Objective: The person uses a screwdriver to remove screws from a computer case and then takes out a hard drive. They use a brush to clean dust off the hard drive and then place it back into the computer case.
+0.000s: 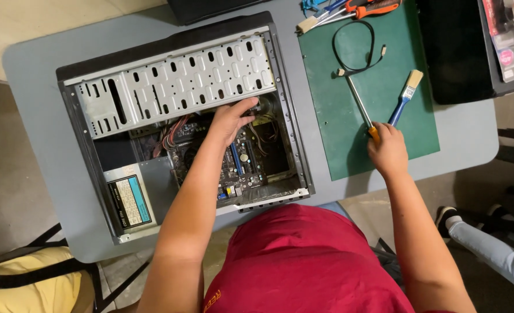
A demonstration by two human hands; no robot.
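Right hand [388,152]: clenched around the orange handle of a long steel-shafted screwdriver [358,102], which is laid on the green cutting mat [350,145].
Screwdriver axis: the tip is pointed away and slightly left.
Left hand [231,119]: reached into the open grey metal computer case [83,148]; whether something is grasped cannot be told.
Case contents: a motherboard [242,165], red cables [173,136], a silver power supply [129,200].
Beside: a blue-handled brush [405,98].

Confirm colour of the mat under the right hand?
Dark green. The mat lies on the grey table, right of the computer case; the head view shows it clearly.
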